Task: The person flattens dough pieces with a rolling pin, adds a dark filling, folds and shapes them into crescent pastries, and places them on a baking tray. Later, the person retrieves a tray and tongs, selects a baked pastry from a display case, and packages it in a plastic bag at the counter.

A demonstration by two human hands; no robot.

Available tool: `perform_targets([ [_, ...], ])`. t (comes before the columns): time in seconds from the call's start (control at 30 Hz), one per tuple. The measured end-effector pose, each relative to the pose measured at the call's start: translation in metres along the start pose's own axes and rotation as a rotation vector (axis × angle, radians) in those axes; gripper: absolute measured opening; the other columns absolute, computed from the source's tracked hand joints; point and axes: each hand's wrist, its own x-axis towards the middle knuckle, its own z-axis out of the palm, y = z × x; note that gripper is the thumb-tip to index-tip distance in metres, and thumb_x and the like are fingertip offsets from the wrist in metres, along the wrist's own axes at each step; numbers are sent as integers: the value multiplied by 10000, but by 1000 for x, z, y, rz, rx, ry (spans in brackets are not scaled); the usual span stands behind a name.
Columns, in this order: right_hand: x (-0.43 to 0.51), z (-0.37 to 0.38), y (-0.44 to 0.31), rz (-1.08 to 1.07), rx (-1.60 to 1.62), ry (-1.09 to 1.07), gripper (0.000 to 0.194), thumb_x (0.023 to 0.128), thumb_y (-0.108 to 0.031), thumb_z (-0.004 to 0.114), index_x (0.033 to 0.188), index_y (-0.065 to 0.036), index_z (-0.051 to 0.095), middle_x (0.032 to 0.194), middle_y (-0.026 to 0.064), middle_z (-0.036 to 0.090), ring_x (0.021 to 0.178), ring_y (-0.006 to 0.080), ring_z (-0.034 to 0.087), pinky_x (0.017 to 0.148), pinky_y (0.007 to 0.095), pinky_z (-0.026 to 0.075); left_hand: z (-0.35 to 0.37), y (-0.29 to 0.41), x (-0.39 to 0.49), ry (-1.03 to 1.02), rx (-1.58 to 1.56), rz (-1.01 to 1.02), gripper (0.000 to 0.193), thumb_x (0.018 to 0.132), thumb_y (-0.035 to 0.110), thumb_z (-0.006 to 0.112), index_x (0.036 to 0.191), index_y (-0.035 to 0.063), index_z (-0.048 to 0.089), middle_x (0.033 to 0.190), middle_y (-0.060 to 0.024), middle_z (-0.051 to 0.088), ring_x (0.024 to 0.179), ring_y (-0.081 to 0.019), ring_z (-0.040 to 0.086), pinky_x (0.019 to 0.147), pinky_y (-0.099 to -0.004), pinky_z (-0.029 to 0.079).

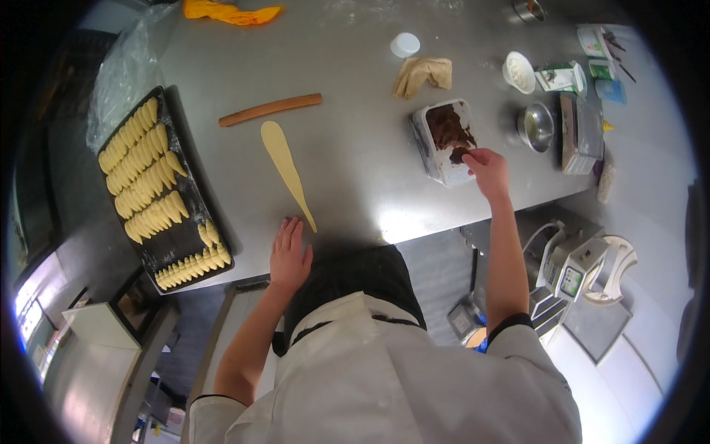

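A long teardrop-shaped strip of rolled dough (284,161) lies on the steel table (344,150), its narrow end towards me. My left hand (289,252) rests flat at the table's front edge beside that narrow tip, holding nothing. Over a white plastic tub (457,173) of dark brown paste (446,125), my right hand (487,168) pinches a small lump of the paste (459,155) between thumb and fingers. A wooden rolling pin (270,110) lies just beyond the dough's wide end. At the left, a black baking tray (180,244) carries rows of pale shaped dough pieces (147,183).
Beyond the tub lie a crumpled tan cloth (422,75) and a white round container (405,45). To the right stand a bowl of white powder (520,72), a metal bowl (536,126) and a box-shaped scale (581,133). Clear plastic sheeting (125,72) lies behind the tray.
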Motion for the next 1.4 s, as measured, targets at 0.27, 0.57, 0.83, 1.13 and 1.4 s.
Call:
perform_targets([
  [0.27, -20, 0, -37, -42, -8, 141, 250, 983, -186, 824, 1171, -21, 804, 992, 69, 812, 790, 131, 722, 725, 298, 563, 1, -1, -4, 40, -31, -61, 588, 972, 136, 707, 1532, 47, 552, 1646, -165, 515, 1560, -437, 443, 1274, -553, 391],
  [0.57, -42, 164, -142, -278, 120, -385, 232, 995, -168, 819, 1191, -44, 817, 1032, 49, 814, 888, 125, 715, 776, 292, 553, -11, -16, 52, 228, -209, -226, 473, 1011, 124, 694, 1474, 78, 604, 1621, -152, 560, 1529, -413, 485, 1252, -526, 414],
  [0.83, 11, 327, -219, -834, -9, -299, 222, 991, -216, 762, 1186, -140, 839, 1119, 51, 807, 1035, 281, 726, 916, 430, 564, -60, -36, 168, 443, -338, -307, 399, 1028, 114, 652, 1417, 25, 627, 1546, -165, 616, 1424, -427, 565, 1188, -510, 475],
  [1.13, 5, 352, -169, -1172, -426, -14, 421, 954, -342, 784, 1369, -266, 769, 1531, -54, 602, 1380, 266, 554, 1166, 509, 443, -24, -64, 194, 394, 114, -91, 600, 1090, 250, 577, 1664, 100, 485, 1752, -79, 450, 1614, -369, 400, 1333, -534, 316],
  [1.4, -18, 335, -182, -1125, -598, -99, 535, 1015, -364, 733, 1542, -331, 644, 1657, 12, 482, 1530, 351, 427, 1274, 551, 356, -41, -68, 185, 323, 62, -209, 626, 1123, 304, 526, 1720, 157, 407, 1802, -25, 371, 1660, -333, 328, 1371, -530, 232],
])
